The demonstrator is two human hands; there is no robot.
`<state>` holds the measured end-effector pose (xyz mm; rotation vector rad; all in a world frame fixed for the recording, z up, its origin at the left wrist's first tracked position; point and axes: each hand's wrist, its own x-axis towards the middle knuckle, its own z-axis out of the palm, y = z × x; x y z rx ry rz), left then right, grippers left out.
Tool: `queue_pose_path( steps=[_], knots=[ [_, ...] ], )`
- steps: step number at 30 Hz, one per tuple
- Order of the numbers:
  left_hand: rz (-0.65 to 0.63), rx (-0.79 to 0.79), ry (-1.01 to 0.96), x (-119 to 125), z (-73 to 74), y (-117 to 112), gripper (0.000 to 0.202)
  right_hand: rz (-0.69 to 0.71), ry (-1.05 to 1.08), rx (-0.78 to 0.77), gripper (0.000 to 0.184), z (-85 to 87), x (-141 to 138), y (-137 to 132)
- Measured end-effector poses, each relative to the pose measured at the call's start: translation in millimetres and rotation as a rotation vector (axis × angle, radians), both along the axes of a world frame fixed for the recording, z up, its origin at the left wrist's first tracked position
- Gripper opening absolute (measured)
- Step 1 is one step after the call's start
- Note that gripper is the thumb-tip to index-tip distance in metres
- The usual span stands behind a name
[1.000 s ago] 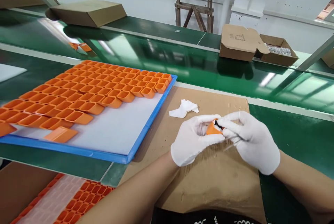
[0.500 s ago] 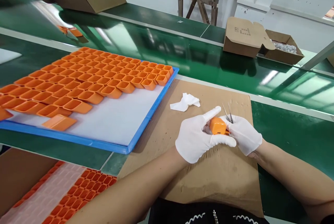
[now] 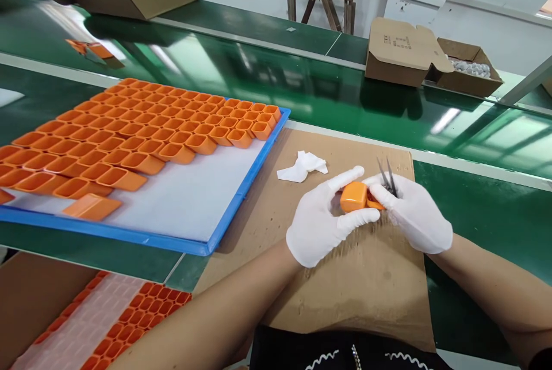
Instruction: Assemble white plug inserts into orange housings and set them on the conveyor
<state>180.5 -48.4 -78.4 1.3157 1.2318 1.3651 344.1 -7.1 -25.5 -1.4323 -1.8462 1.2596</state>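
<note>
Holding case [image 3: 353,196] up over cardboard [image 3: 366,289], between both hands. Angling left hand [image 3: 323,218] up from lower left, with digits wide around case; cannot tell how firmly gripped. Slanting right hand [image 3: 414,215] in from right, closed on tweezers [image 3: 391,186] with points up; covering case's right end with fingertips. Noting scrap [image 3: 302,166] just beyond left hand, tray [image 3: 245,186] of cups [image 3: 125,139] to left. Cannot read small print on carton [image 3: 403,42].

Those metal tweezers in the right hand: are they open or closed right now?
Open: the two pointed ends of the tweezers stand apart, with a visible gap between them, above the gloved right hand.
</note>
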Motion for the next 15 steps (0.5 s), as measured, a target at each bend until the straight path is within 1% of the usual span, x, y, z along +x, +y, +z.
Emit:
queue_pose_path(
  steps=[2,4,6,8,10,12,15],
  knots=[
    [-0.068,0.034,-0.049,0,-0.3,3,0.062,0.051,-0.001,0.243,0.016,2.6,5,1],
    [-0.139,0.069,-0.081,-1,-2.1,4,0.052,0.118,-0.024,0.452,0.017,0.5,8,0],
    [-0.170,0.130,-0.070,-2,-4.4,5,0.045,0.179,-0.056,0.560,0.022,-5.4,11,-1],
    [-0.134,0.212,-0.016,-3,-5.9,5,0.046,0.209,-0.142,0.621,0.025,-11.8,14,-2],
    [-0.101,0.244,0.054,-5,-5.8,5,0.046,0.216,-0.240,0.685,0.026,-16.4,17,-2],
    [-0.106,0.216,0.102,-6,-4.1,4,0.045,0.249,-0.327,0.796,0.027,-18.9,19,-2],
    [-0.152,0.131,0.075,-8,-0.3,3,0.045,0.264,-0.363,1.006,0.035,-21.6,23,-2]
  ],
)
